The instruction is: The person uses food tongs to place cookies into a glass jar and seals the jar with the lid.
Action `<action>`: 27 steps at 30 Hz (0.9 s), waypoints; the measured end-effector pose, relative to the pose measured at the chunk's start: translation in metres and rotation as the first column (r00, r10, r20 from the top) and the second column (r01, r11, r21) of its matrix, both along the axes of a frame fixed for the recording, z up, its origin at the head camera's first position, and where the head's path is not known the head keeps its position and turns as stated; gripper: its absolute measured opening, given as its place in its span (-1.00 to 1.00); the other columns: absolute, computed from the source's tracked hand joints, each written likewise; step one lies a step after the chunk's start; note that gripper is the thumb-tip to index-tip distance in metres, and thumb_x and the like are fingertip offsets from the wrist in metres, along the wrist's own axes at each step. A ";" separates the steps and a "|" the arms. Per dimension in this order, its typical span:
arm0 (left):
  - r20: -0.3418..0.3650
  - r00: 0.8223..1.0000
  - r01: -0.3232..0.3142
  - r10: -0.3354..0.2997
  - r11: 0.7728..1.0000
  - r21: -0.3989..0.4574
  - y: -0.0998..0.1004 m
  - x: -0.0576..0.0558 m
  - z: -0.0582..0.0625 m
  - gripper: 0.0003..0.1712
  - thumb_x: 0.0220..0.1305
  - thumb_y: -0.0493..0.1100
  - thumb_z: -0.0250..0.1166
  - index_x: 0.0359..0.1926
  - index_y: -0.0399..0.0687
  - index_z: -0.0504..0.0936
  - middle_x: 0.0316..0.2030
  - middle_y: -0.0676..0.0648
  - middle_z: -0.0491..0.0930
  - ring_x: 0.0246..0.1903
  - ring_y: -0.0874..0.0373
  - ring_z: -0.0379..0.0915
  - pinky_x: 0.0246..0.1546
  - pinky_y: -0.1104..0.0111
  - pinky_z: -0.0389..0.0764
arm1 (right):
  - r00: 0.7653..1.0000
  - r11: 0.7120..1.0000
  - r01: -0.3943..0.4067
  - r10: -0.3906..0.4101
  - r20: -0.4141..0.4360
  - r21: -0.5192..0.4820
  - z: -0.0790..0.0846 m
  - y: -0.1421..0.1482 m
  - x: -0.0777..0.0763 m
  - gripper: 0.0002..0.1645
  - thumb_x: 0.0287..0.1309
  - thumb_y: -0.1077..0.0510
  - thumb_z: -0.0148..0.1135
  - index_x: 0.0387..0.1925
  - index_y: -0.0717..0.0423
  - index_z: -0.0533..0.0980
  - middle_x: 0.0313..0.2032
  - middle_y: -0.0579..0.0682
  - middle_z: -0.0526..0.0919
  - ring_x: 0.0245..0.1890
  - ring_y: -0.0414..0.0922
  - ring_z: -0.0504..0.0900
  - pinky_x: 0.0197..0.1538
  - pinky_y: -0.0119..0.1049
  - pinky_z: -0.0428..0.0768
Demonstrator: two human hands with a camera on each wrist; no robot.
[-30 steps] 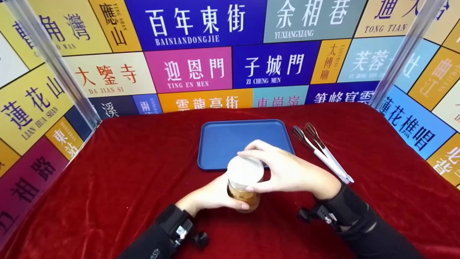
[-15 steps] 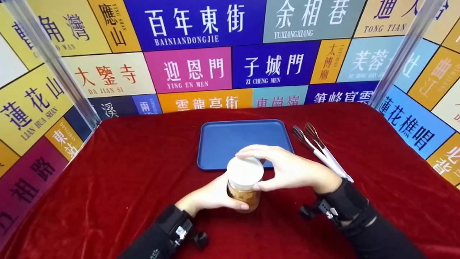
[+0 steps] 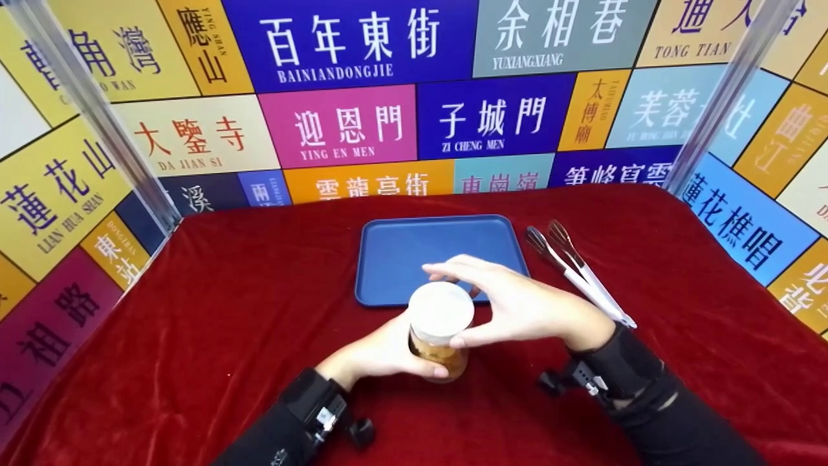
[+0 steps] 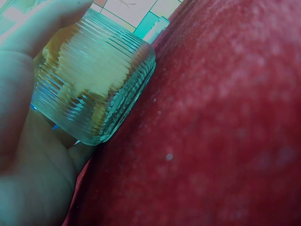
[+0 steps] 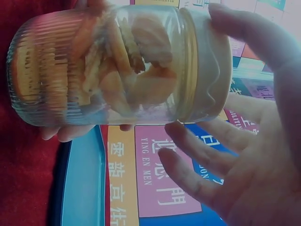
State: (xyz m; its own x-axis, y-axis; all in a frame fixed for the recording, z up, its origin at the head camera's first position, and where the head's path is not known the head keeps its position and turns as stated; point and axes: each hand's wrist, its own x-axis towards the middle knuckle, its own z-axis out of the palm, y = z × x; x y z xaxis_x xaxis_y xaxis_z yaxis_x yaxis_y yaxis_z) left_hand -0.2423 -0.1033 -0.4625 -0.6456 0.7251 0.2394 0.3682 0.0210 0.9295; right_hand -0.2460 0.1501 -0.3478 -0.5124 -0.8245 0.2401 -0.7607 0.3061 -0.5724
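Note:
A ribbed glass jar [image 3: 453, 358] with a pale lid [image 3: 442, 310] stands upright on the red cloth in the head view. My left hand [image 3: 385, 353] grips its body, thumb across the near side. Orange-brown biscuit-like pieces show through the glass jar [image 5: 127, 70] in the right wrist view. Around the lid, my right hand [image 3: 521, 307] spreads its fingers, the thumb at the near rim and the other fingertips lifted off the far edge. The left wrist view shows the jar's ribbed base [image 4: 99, 75] close to the cloth, with the left palm partly behind it.
A blue tray [image 3: 414, 255] lies just behind the jar, partly covered by the right hand. Tongs [image 3: 595, 291] with white handles and brown tips lie to its right. Printed panels [image 3: 498, 116] and clear posts bound the red-covered table [image 3: 259, 278].
The right fingers have come away from the lid's far edge and opened, while the thumb shifts slightly along the near rim. The left hand and jar have stayed in place.

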 end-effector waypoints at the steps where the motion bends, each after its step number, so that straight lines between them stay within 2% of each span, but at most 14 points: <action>1: 0.001 1.000 -0.001 0.001 1.000 0.000 0.000 0.000 0.000 0.11 0.12 -0.10 0.67 0.57 0.01 0.22 0.33 0.02 0.50 0.35 0.09 0.41 0.49 0.19 0.34 | 1.000 1.000 -0.007 0.007 0.000 0.000 0.000 0.000 -0.001 0.05 0.17 -0.17 0.60 0.60 -0.13 0.31 0.41 -0.15 0.49 0.45 -0.13 0.42 0.42 0.03 0.49; 5: 0.002 1.000 -0.005 0.005 1.000 -0.001 0.000 0.000 0.000 0.08 0.11 -0.10 0.67 0.55 -0.02 0.25 0.29 0.01 0.53 0.32 0.08 0.45 0.47 0.18 0.37 | 0.999 0.999 -0.034 0.034 0.004 0.001 -0.001 0.001 -0.002 -0.01 0.20 -0.11 0.58 0.57 -0.03 0.35 0.46 -0.14 0.46 0.50 -0.08 0.37 0.52 0.07 0.37; 9: 0.000 1.000 -0.002 0.002 1.000 0.002 0.000 0.001 0.000 0.08 0.10 -0.12 0.67 0.55 0.00 0.25 0.30 0.02 0.52 0.33 0.08 0.44 0.48 0.17 0.37 | 0.999 0.999 -0.044 0.044 -0.025 -0.007 -0.002 -0.001 -0.003 -0.06 0.22 -0.11 0.57 0.54 0.02 0.39 0.41 -0.08 0.52 0.44 -0.05 0.44 0.47 0.05 0.43; 14: 0.000 1.000 -0.017 0.017 1.000 -0.021 -0.001 0.002 0.001 -0.01 0.09 -0.10 0.68 0.46 -0.03 0.33 0.22 0.03 0.56 0.27 0.10 0.49 0.42 0.19 0.43 | 0.997 0.999 -0.039 0.037 -0.063 -0.024 -0.007 -0.003 -0.004 -0.08 0.20 -0.13 0.59 0.50 0.01 0.44 0.30 -0.02 0.55 0.32 -0.04 0.50 0.34 0.02 0.53; 18: -0.001 1.000 -0.023 0.023 0.999 -0.030 -0.002 0.002 0.001 -0.04 0.10 -0.08 0.68 0.43 -0.05 0.34 0.19 0.03 0.57 0.23 0.10 0.52 0.38 0.20 0.47 | 0.998 1.000 -0.010 0.008 -0.067 -0.022 -0.012 -0.006 -0.003 -0.08 0.17 -0.15 0.61 0.49 -0.01 0.47 0.24 -0.01 0.52 0.27 -0.06 0.51 0.28 -0.03 0.56; 23: -0.020 1.000 -0.024 0.023 0.999 -0.034 -0.002 0.001 0.000 -0.07 0.12 -0.16 0.66 0.42 -0.05 0.35 0.19 0.03 0.57 0.22 0.10 0.52 0.36 0.21 0.49 | 0.996 0.998 0.056 -0.057 -0.062 -0.016 -0.014 -0.011 0.000 -0.08 0.09 -0.26 0.63 0.41 -0.04 0.52 0.19 -0.10 0.50 0.20 -0.14 0.53 0.25 -0.10 0.57; 27: -0.028 0.999 -0.025 0.024 0.999 -0.032 -0.002 0.001 0.000 -0.09 0.11 -0.21 0.65 0.42 -0.06 0.35 0.19 0.03 0.57 0.22 0.09 0.52 0.36 0.20 0.48 | 0.995 0.997 0.076 -0.077 -0.058 -0.013 -0.015 -0.012 0.000 -0.08 0.07 -0.33 0.61 0.38 -0.07 0.52 0.18 -0.15 0.50 0.18 -0.17 0.54 0.25 -0.10 0.58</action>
